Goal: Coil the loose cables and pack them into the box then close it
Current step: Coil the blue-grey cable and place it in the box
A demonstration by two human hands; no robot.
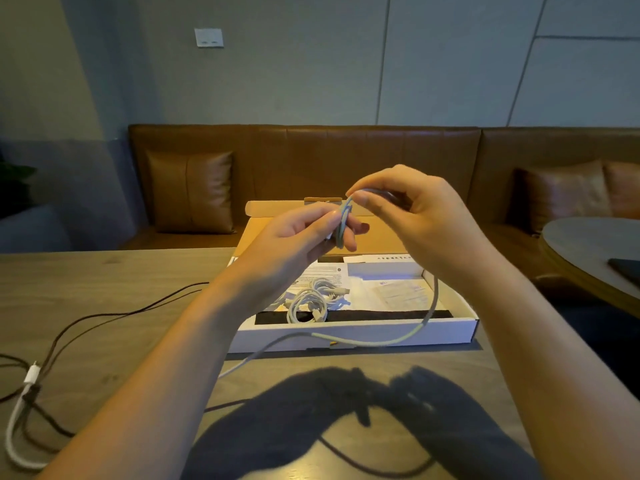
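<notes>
Both hands' grip pinches a pale cable (pixel 381 341) above the wooden table (pixel 121 271) (brown sofa (pixel 311 157) behind).

Print shows on the paper sheets (pixel 325 271) inside the box (pixel 353 336), at twelve o'clock, seemingly too small to read

We count two hands (pixel 304 233) and one open box (pixel 346 336). White cables are three — one held (pixel 398 341), one coiled in the box (pixel 308 303), one on the bench (pixel 14 434). Dark cables (pixel 86 320) — number unclear. Cushions: three (pixel 192 190).
</notes>
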